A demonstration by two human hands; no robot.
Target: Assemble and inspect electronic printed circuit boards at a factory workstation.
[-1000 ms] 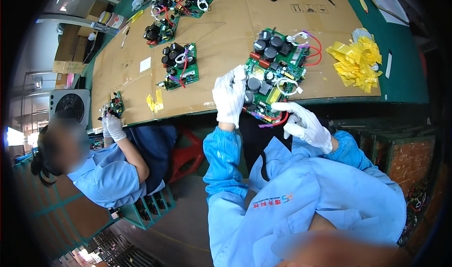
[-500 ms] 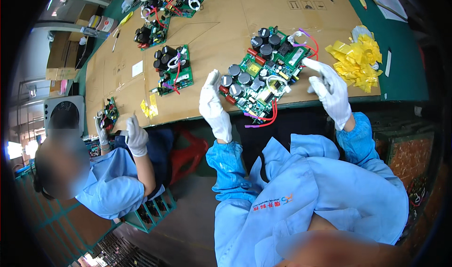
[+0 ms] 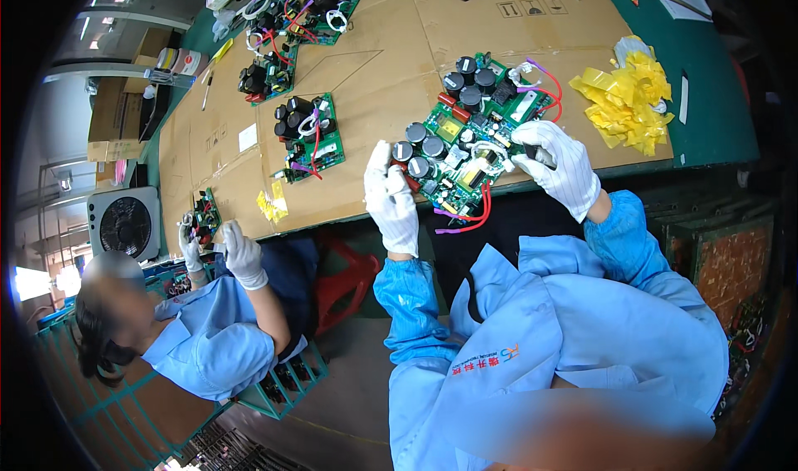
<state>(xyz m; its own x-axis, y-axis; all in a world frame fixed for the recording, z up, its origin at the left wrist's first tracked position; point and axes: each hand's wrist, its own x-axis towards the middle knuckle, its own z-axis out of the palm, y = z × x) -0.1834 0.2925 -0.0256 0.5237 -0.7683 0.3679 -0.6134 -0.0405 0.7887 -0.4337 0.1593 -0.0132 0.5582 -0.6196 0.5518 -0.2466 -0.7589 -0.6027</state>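
Resting the left hand (image 3: pixel 391 205), with fingers close together, at the left edge of a green circuit-board assembly (image 3: pixel 475 134); cannot tell whether pinching it. Curving the right hand (image 3: pixel 561 167) at its right near side, with thumb and forefinger parted at the tips; cannot tell whether gripping. Lying between both hands and apparently reaching past the near edge of the cardboard table cover (image 3: pixel 374 97): could tip or drop nearward after a weak hold on one side. Could bend the cylindrical capacitors (image 3: pixel 433 146) by pressing from the left, snag the white looped cable (image 3: pixel 490 144) on the right glove, or strain the near red leads (image 3: pixel 487 197) against the table edge. Farther right, could gather scraps from the yellow tape heap (image 3: pixel 623 97) by sliding too far.
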